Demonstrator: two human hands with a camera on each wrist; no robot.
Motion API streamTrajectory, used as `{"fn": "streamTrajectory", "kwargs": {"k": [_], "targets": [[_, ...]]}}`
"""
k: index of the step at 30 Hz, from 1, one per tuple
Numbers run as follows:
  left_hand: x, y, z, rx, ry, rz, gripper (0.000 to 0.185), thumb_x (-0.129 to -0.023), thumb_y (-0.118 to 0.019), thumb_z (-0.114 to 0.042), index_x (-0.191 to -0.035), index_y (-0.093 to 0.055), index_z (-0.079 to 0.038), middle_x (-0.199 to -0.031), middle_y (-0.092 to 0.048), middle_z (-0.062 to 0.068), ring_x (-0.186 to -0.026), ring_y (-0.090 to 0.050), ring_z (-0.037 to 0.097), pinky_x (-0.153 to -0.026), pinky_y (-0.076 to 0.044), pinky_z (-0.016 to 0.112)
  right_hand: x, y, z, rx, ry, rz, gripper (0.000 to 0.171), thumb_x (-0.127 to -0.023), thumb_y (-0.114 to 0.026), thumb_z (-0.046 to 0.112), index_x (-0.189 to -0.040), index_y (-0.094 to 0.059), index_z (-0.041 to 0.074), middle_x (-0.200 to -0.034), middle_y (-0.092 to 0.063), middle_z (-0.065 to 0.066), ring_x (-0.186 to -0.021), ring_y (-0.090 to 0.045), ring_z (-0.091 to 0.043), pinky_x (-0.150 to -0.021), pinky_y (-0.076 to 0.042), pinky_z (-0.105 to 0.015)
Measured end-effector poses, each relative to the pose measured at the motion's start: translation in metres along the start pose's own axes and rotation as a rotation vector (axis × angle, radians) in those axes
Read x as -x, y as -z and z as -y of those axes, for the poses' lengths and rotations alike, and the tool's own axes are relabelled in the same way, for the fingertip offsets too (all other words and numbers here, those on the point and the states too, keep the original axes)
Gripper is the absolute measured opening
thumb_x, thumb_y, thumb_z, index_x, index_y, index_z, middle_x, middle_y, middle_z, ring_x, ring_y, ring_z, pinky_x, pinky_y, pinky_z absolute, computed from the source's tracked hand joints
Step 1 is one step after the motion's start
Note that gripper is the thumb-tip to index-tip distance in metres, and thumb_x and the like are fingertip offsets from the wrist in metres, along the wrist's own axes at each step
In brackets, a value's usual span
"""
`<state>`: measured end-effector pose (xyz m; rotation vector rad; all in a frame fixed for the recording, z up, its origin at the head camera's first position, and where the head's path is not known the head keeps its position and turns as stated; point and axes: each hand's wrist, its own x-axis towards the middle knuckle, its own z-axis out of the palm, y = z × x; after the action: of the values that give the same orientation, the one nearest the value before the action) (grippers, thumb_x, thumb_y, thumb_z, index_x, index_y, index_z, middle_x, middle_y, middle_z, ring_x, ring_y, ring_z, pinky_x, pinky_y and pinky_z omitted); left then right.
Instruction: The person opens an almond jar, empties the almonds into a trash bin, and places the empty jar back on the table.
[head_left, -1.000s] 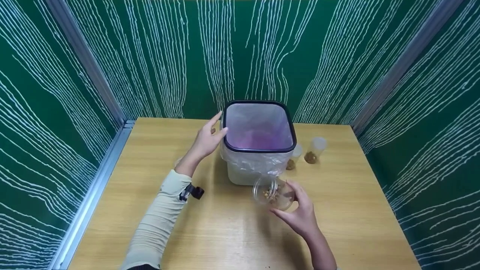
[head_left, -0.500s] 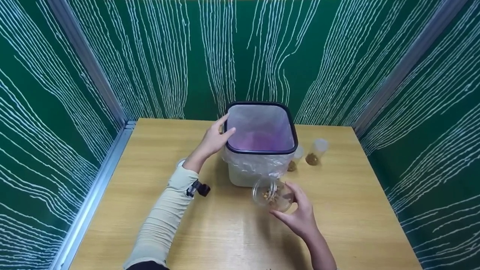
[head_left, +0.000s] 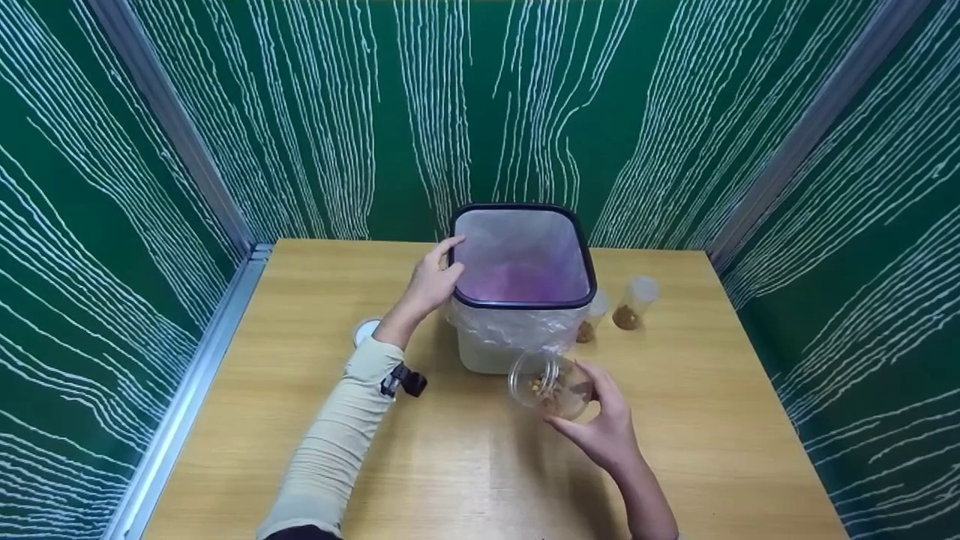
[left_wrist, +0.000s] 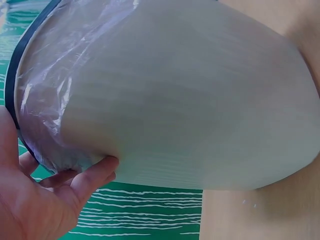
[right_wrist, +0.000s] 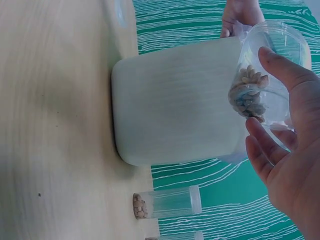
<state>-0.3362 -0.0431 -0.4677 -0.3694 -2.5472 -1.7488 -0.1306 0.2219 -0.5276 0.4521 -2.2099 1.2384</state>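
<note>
A pale trash bin (head_left: 487,352) with a black rim stands upright on the table, lined with a clear plastic bag (head_left: 510,326). My left hand (head_left: 433,281) grips its left rim, thumb at the top; in the left wrist view the fingers (left_wrist: 95,175) press the outer wall below the bag's edge. My right hand (head_left: 604,424) holds a clear round jar (head_left: 576,401) in front of the bin, thumb and fingers on opposite sides. Small brown, nut-like pieces (right_wrist: 248,97) are heaped in the jar's lower part. Their exact kind is unclear.
Two clear cylindrical jars stand right of the bin: the outer jar (head_left: 636,300) and a nearer jar (head_left: 592,319) partly hidden behind the bin, both with brown pieces at the bottom. A round, white-rimmed object (head_left: 366,331) lies beside my left forearm. Green walls enclose the table (head_left: 300,300).
My left hand has shifted right, its fingers bending over the bin's rim. The round object by my forearm shows more. My right hand and the jar have barely moved.
</note>
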Motion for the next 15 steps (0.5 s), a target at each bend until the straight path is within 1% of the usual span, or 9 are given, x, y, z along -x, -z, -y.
{"fn": "streamTrajectory", "kwargs": {"k": [4,8,10,13,15], "targets": [[0.001,-0.002,0.002,0.01,-0.008,-0.002,0.048,-0.094,-0.05,-0.016,-0.142,-0.05,-0.015,-0.149,-0.042,0.006,-0.138,-0.032,0.021,-0.11,-0.028,0.038,0.002,0.0,-0.017,0.013,0.012,-0.01,0.093,-0.047,-0.097,0.004,-0.129,-0.055,-0.001,-0.112,-0.061,-0.017,-0.083,-0.059,-0.024,-0.07,-0.049,-0.026],[0.001,-0.004,0.003,0.038,-0.017,-0.013,0.047,-0.094,-0.049,-0.015,-0.141,-0.051,-0.015,-0.148,-0.042,0.006,-0.139,-0.031,0.022,-0.111,-0.028,0.039,-0.001,0.007,-0.03,0.036,0.037,-0.025,0.095,-0.05,-0.097,0.012,-0.133,-0.054,0.006,-0.117,-0.061,-0.009,-0.086,-0.059,-0.017,-0.073,-0.048,-0.022],[0.001,-0.004,0.003,0.05,-0.016,-0.02,0.046,-0.094,-0.049,-0.014,-0.139,-0.052,-0.015,-0.148,-0.043,0.006,-0.139,-0.032,0.022,-0.111,-0.027,0.04,-0.006,0.013,-0.032,0.049,0.054,-0.042,0.095,-0.051,-0.097,0.013,-0.135,-0.053,0.006,-0.118,-0.061,-0.007,-0.086,-0.059,-0.016,-0.074,-0.048,-0.021],[0.002,-0.004,0.004,0.064,-0.002,-0.005,0.044,-0.095,-0.048,-0.014,-0.138,-0.052,-0.018,-0.149,-0.042,0.006,-0.14,-0.03,0.022,-0.111,-0.027,0.04,-0.015,0.023,-0.029,0.082,0.077,-0.07,0.095,-0.05,-0.097,0.012,-0.134,-0.054,0.003,-0.118,-0.062,-0.007,-0.085,-0.059,-0.017,-0.075,-0.047,-0.02],[0.002,-0.003,0.003,0.07,0.011,0.011,0.043,-0.095,-0.047,-0.016,-0.138,-0.052,-0.02,-0.15,-0.039,0.006,-0.14,-0.029,0.022,-0.111,-0.027,0.041,-0.023,0.03,-0.023,0.099,0.096,-0.088,0.096,-0.047,-0.097,0.008,-0.132,-0.054,-0.001,-0.117,-0.062,-0.011,-0.085,-0.059,-0.019,-0.076,-0.047,-0.021]]}}
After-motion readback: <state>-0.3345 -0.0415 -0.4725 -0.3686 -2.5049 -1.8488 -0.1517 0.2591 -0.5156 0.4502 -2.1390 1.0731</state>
